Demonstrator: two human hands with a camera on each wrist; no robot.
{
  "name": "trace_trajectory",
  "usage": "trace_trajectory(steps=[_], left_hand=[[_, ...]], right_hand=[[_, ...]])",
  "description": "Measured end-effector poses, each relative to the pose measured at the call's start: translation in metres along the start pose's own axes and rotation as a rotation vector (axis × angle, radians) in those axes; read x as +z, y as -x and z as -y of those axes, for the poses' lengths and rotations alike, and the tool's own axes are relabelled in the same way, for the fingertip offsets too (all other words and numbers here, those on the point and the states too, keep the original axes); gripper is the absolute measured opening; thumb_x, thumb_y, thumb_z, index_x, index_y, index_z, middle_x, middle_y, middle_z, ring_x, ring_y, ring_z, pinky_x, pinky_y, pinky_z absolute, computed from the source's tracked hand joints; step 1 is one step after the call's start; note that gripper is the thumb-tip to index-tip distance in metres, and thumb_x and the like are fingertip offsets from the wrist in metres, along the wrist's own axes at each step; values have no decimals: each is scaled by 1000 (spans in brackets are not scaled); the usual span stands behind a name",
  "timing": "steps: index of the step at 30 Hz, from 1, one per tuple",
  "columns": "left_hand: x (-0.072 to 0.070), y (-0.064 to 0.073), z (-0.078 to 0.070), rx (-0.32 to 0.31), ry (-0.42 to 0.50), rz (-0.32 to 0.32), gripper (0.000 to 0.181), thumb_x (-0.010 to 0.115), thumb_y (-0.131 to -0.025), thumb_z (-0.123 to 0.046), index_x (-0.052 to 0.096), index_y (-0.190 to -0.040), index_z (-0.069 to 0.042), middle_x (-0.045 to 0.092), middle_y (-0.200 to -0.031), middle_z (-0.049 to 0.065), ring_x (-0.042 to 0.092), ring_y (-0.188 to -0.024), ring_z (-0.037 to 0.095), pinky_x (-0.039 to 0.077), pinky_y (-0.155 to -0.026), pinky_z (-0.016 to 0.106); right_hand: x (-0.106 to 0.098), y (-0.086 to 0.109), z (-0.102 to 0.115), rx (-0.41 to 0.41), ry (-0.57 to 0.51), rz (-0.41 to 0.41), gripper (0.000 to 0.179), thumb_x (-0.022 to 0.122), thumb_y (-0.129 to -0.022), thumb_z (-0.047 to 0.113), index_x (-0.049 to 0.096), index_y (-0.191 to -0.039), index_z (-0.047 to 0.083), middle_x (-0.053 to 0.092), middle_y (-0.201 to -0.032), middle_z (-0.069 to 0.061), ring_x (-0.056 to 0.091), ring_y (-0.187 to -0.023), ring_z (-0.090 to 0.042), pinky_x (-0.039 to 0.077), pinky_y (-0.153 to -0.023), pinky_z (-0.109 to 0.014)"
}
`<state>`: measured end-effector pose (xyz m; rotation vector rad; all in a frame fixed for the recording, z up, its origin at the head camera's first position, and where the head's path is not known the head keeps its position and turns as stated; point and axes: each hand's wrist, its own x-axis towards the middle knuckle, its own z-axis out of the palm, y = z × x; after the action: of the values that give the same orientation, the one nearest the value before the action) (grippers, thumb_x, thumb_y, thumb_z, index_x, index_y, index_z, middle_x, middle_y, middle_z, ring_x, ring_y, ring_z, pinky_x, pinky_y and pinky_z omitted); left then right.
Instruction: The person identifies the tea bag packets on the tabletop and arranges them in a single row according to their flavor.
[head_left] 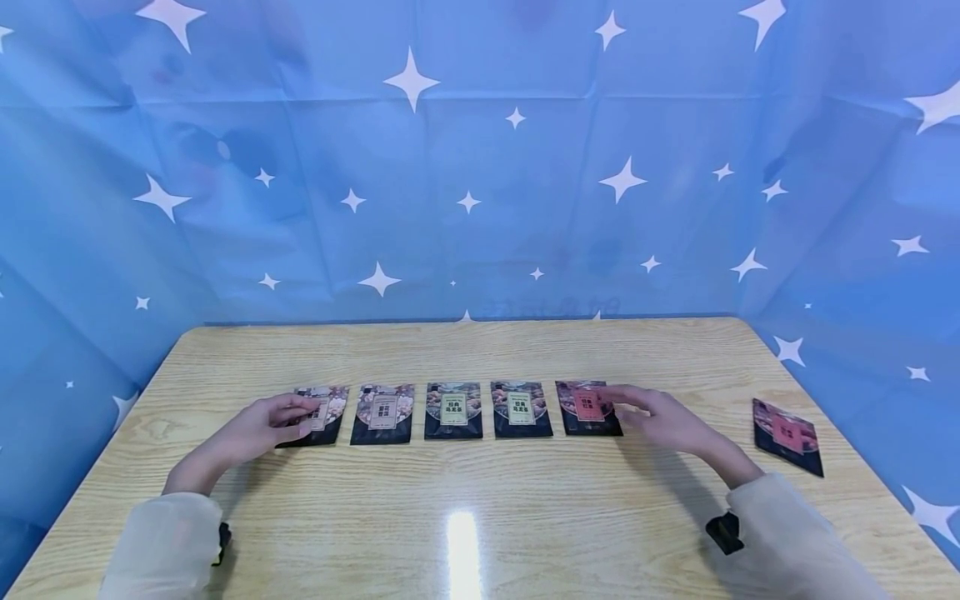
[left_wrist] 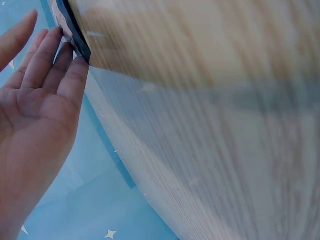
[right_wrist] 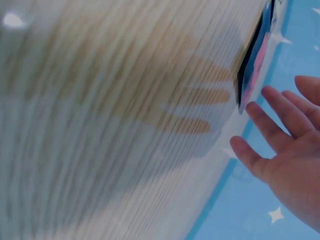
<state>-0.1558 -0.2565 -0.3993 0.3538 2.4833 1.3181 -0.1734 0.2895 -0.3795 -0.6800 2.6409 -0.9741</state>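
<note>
Several flat printed sachets lie in a row, each with a dark lower end and a label. My left hand (head_left: pixel 258 427) reaches over the leftmost sachet (head_left: pixel 332 421), which has a pale floral print and is partly covered. In the left wrist view, its nearly straight fingertips are right at the edge of that sachet (left_wrist: pixel 75 32), thumb apart. At the row's right end, my right hand (head_left: pixel 666 417) is over the side of a sachet with a red label (head_left: pixel 587 407). The right wrist view shows its fingers (right_wrist: pixel 270 125) spread, close beside that sachet (right_wrist: pixel 255 60).
Between the hands lie a pink-labelled sachet (head_left: pixel 382 414) and two green-labelled sachets (head_left: pixel 453 410) (head_left: pixel 520 408). Another red-labelled sachet (head_left: pixel 787 436) lies askew near the right edge of the wooden table (head_left: pixel 360 525). A blue star-patterned cloth (head_left: pixel 480 242) stands behind and at the sides.
</note>
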Motion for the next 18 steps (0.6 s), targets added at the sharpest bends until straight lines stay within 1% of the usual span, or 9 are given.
trace_trajectory(steps=[5, 9, 11, 13, 18], left_hand=[[-1, 1, 0, 5, 28, 12, 44, 56, -92, -14, 44, -128, 7, 38, -133, 31, 36, -122, 45, 49, -83, 36], [-2, 1, -1, 9, 40, 16, 45, 57, -92, -14, 44, -129, 8, 37, -133, 31, 35, -123, 45, 50, -82, 35], [-2, 1, -1, 9, 37, 15, 44, 57, -92, -14, 44, -128, 7, 37, -133, 31, 35, -123, 45, 50, -83, 35], [-2, 1, -2, 9, 30, 13, 44, 57, -91, -14, 45, -127, 7, 37, -133, 31, 35, -123, 46, 49, -83, 37], [-1, 1, -1, 4, 17, 6, 43, 57, -91, -13, 46, -127, 7, 37, -133, 31, 35, -122, 46, 49, -83, 37]], right_hand=[[-9, 9, -8, 8, -8, -40, 40, 47, -95, 3, 40, -133, -8, 40, -133, -29, 42, -118, -44, 43, -88, -51], [-17, 17, -14, -8, -4, -59, 41, 47, -94, 2, 39, -132, -10, 41, -131, -30, 43, -116, -45, 44, -86, -49], [-21, 22, -17, -3, 13, -78, 40, 47, -94, 2, 39, -132, -10, 43, -130, -30, 43, -116, -45, 43, -87, -50], [-26, 26, -20, 9, 26, -94, 39, 46, -95, 2, 40, -131, -11, 43, -129, -31, 44, -115, -46, 43, -87, -50], [-37, 39, -30, 75, 63, -125, 39, 45, -96, 4, 40, -131, -11, 40, -130, -32, 42, -114, -49, 42, -86, -55]])
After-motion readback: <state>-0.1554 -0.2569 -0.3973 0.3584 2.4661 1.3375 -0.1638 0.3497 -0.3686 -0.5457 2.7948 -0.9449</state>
